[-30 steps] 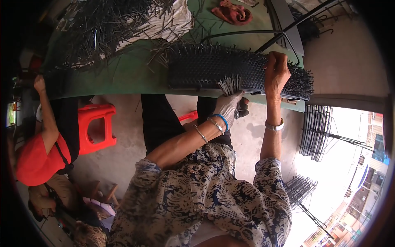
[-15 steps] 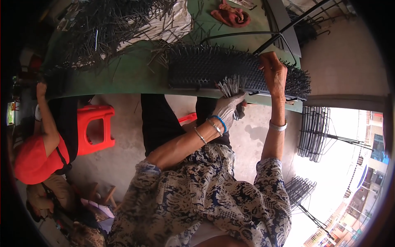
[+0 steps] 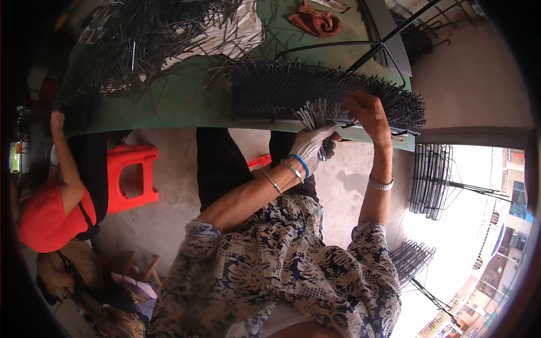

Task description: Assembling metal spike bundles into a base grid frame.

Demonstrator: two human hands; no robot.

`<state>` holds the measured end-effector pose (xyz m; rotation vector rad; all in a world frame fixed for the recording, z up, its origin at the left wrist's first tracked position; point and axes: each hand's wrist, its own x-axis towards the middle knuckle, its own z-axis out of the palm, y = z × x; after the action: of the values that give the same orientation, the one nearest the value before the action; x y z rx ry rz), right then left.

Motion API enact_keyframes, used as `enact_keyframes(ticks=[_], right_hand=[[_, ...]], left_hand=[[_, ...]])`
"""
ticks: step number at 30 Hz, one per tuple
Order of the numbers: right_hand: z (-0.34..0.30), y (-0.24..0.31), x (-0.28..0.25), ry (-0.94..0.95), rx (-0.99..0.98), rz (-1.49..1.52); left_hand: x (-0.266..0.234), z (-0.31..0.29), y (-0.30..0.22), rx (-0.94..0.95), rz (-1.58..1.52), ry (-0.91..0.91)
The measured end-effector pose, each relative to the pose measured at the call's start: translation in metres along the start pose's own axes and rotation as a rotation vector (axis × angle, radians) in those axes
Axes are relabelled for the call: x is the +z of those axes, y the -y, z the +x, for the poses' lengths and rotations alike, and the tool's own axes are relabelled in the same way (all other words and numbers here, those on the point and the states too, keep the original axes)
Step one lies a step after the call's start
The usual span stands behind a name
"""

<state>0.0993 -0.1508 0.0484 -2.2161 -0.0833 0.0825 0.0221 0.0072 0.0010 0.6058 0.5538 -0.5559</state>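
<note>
Clasping grey strips (image 3: 315,114) in the closed, gloved left hand (image 3: 310,142), fanned toward twelve, probably for easy picking, just by the dark block (image 3: 270,94). Holding the right hand (image 3: 370,114) half-curled at three o'clock; cannot tell if gripping any.

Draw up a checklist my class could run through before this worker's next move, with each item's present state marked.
1. Left hand grips the bundle of thin strips: ok.
2. Right hand has a strip between its fingers: cannot tell, blurred.
3. Black perforated block sits at the near edge of the green table: ok.
4. Reddish cloth lies apart from the block: ok.
5. Loose dark strips are neatly gathered: not ok, scattered.
</note>
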Motion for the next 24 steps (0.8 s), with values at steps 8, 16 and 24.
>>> enact_keyframes(ticks=[8,16,24], right_hand=[[-0.003,0.0,-0.012,-0.059,-0.024,0.249],[0.038,-0.024,0.007,-0.671,-0.394,-0.192],[0.034,-0.017,0.003,-0.576,-0.377,-0.158]], left_hand=[[0.003,0.01,0.003,-0.017,-0.033,0.006],[0.002,0.017,0.008,-0.09,0.036,0.01],[0.008,0.018,0.006,-0.078,-0.017,-0.047]])
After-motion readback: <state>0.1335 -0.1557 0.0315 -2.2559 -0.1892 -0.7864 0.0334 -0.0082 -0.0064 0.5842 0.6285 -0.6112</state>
